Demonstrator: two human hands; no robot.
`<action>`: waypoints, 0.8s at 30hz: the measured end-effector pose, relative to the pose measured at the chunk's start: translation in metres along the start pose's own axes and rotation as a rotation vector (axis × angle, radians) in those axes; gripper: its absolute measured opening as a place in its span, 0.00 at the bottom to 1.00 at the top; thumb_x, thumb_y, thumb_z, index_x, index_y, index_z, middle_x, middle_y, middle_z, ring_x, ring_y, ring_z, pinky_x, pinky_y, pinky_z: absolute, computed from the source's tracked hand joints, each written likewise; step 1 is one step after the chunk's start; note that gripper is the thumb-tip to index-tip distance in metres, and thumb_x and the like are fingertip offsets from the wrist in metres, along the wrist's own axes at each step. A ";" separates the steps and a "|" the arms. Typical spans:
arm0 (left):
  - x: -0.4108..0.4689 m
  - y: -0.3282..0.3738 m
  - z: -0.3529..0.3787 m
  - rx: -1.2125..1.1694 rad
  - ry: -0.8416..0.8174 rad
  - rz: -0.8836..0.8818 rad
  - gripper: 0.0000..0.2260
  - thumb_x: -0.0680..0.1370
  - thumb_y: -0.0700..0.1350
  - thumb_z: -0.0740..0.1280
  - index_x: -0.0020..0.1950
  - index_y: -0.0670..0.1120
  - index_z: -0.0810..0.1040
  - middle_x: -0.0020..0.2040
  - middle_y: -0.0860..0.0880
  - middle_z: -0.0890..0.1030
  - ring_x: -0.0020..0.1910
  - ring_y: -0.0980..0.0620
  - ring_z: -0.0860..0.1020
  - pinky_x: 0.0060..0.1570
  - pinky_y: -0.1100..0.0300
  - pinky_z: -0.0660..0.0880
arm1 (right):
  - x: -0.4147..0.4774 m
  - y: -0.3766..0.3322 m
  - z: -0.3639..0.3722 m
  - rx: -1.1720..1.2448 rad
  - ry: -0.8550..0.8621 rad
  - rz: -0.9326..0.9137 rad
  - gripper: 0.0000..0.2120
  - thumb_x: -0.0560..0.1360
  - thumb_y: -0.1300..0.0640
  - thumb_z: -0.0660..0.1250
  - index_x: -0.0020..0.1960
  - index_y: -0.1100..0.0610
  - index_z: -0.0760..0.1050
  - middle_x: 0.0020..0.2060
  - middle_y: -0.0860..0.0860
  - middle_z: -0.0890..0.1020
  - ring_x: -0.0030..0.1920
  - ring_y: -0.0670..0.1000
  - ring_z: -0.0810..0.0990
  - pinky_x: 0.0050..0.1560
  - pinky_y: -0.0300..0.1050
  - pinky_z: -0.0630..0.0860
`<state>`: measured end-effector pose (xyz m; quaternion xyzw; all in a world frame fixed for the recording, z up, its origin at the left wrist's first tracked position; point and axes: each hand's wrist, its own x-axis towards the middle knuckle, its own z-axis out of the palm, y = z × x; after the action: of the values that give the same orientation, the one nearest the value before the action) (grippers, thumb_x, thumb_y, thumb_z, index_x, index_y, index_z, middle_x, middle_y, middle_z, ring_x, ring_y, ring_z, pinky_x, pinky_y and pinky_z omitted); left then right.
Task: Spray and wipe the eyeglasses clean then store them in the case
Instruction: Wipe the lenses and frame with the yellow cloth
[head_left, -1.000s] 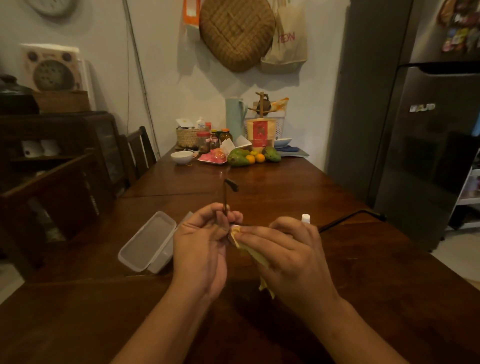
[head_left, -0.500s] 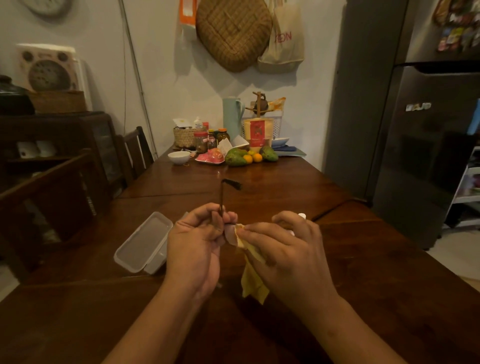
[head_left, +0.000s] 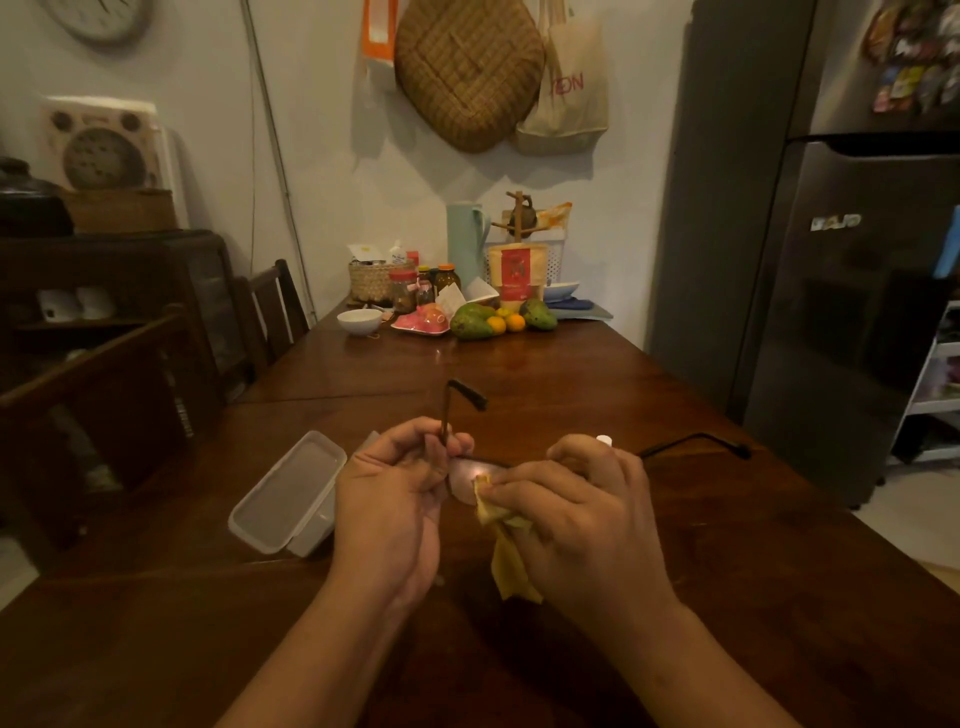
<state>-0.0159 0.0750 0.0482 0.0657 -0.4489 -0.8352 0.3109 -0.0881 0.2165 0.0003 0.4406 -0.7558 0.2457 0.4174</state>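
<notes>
The table (head_left: 597, 395) is dark wood, and both hands work just above it. The case (head_left: 288, 493) lies open on it, to the left of the left fingers and apart from them.

The left hand (head_left: 395, 499) holds the glasses (head_left: 465, 480) in the air. Its fingers (head_left: 415, 441) are curled and pressed together around the frame near the hinge, where one temple stands up above them. The right hand (head_left: 576, 514) has a yellow cloth (head_left: 506, 556). Its thumb and fingers pinch the cloth on the lens, just beside the left fingertips, and the rest of the cloth hangs down under the palm. The second temple goes out to the right, past the right knuckles. Behind these knuckles I see a small white cap (head_left: 603, 440), perhaps the spray bottle; the rest of it is hidden.

I think the glasses are light, thin and easy to bend. The lens is probably slippery if it is wet. So it is better to hold the frame at the hinge or the bridge, not the bare lens, and to press softly with the cloth. The cloth is soft and follows the lens well.
</notes>
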 end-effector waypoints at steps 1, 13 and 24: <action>0.000 -0.001 -0.001 -0.001 -0.005 -0.003 0.06 0.74 0.32 0.63 0.47 0.37 0.78 0.38 0.43 0.82 0.40 0.49 0.82 0.39 0.59 0.82 | -0.001 -0.002 0.001 -0.026 -0.022 0.019 0.18 0.67 0.50 0.78 0.56 0.44 0.81 0.53 0.39 0.83 0.60 0.50 0.72 0.51 0.53 0.69; 0.002 -0.005 -0.001 -0.002 0.020 -0.011 0.10 0.76 0.30 0.61 0.43 0.39 0.80 0.37 0.43 0.83 0.41 0.49 0.82 0.44 0.58 0.81 | -0.002 0.002 0.007 0.092 -0.017 0.001 0.11 0.77 0.46 0.66 0.57 0.43 0.82 0.55 0.38 0.83 0.62 0.50 0.73 0.52 0.51 0.68; -0.001 -0.005 -0.001 0.037 0.046 -0.058 0.14 0.78 0.28 0.58 0.43 0.40 0.81 0.37 0.42 0.83 0.40 0.50 0.82 0.46 0.57 0.79 | -0.002 -0.004 0.008 0.106 -0.078 0.114 0.17 0.77 0.38 0.62 0.59 0.43 0.81 0.56 0.37 0.82 0.63 0.47 0.71 0.51 0.50 0.67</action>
<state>-0.0173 0.0769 0.0436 0.1037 -0.4548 -0.8336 0.2959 -0.0871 0.2092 -0.0060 0.4275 -0.7813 0.2912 0.3493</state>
